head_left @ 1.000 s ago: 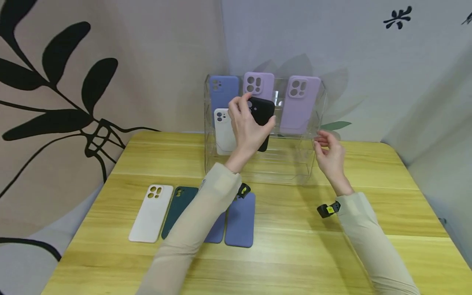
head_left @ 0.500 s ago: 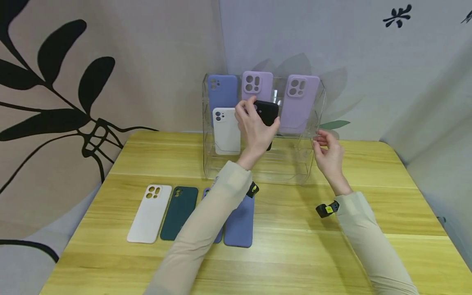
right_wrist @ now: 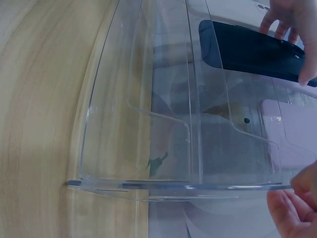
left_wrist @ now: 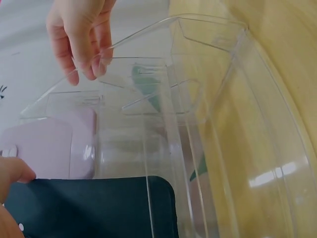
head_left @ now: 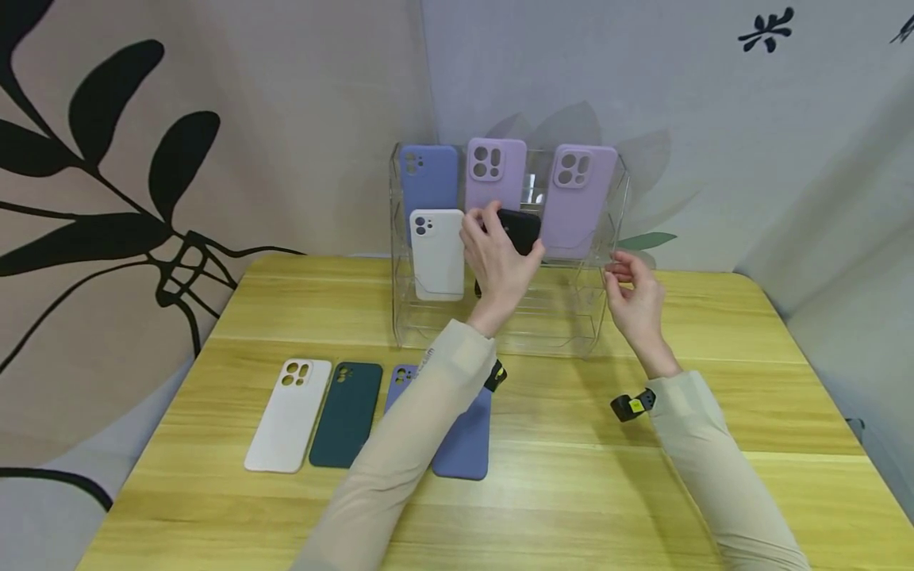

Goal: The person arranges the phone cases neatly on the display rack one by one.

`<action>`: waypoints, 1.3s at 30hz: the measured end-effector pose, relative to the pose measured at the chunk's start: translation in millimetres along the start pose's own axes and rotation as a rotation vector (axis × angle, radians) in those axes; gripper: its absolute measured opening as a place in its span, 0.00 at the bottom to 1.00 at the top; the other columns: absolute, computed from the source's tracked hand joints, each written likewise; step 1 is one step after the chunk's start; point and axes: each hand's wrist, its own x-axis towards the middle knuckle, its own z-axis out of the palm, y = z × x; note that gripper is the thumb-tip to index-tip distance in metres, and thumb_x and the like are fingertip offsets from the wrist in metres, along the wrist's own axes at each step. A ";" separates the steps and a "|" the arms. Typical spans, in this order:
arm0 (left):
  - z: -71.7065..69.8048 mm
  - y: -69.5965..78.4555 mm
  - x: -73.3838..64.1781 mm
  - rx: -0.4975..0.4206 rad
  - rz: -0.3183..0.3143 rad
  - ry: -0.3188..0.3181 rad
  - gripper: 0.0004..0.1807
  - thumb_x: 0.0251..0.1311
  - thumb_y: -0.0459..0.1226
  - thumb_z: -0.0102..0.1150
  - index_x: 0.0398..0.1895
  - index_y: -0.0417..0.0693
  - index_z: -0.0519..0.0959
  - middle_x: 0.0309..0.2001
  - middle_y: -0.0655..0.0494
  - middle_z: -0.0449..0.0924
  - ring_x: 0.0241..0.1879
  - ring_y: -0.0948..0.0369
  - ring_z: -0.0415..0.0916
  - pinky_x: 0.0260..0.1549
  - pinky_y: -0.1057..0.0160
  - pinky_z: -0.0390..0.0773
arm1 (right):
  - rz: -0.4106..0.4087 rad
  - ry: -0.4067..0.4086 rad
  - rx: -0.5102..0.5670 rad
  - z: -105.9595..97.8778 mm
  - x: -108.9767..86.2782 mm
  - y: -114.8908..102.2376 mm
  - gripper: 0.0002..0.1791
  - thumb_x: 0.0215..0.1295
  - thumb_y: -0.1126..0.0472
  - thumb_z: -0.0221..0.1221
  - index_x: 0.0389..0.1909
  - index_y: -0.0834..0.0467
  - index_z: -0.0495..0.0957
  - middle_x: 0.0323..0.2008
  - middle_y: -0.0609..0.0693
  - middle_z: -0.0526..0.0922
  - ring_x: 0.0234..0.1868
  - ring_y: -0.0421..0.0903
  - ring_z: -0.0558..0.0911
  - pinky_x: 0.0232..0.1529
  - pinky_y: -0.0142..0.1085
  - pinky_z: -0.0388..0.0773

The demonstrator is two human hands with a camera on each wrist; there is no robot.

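Note:
My left hand (head_left: 500,266) grips a dark phone case (head_left: 522,228) by its edges, partly covering it. That case stands in the middle tier of a clear acrylic display rack (head_left: 553,305), beside an upright white phone case (head_left: 438,254). In the right wrist view, the lower end of the dark case (right_wrist: 247,49) sits behind the clear front lip. My right hand (head_left: 639,305) pinches the edge of the rack's right side panel. Behind, in the top tier, lean a blue phone case (head_left: 432,170) and two lilac phone cases (head_left: 493,186), (head_left: 580,202).
On the wooden table (head_left: 571,484) in front of the rack lie a white case (head_left: 288,416), a dark green case (head_left: 346,414) and two blue-purple cases (head_left: 464,444), partly under my left sleeve. A patterned cloth wall (head_left: 321,119) stands close behind the rack.
My left hand has shifted right and then slightly down with the dark phone case, uncovering the white case beside it. My right hand has stayed on the rack's side.

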 end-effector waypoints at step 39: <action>0.6 3.7 2.3 0.170 -0.064 -0.080 0.38 0.47 0.47 0.70 0.58 0.41 0.65 0.55 0.44 0.58 0.52 0.51 0.61 0.46 0.58 0.71 | 0.004 0.017 -0.014 0.5 -0.4 -0.7 0.13 0.58 0.77 0.56 0.45 0.75 0.75 0.34 0.67 0.81 0.33 0.61 0.81 0.32 0.09 0.66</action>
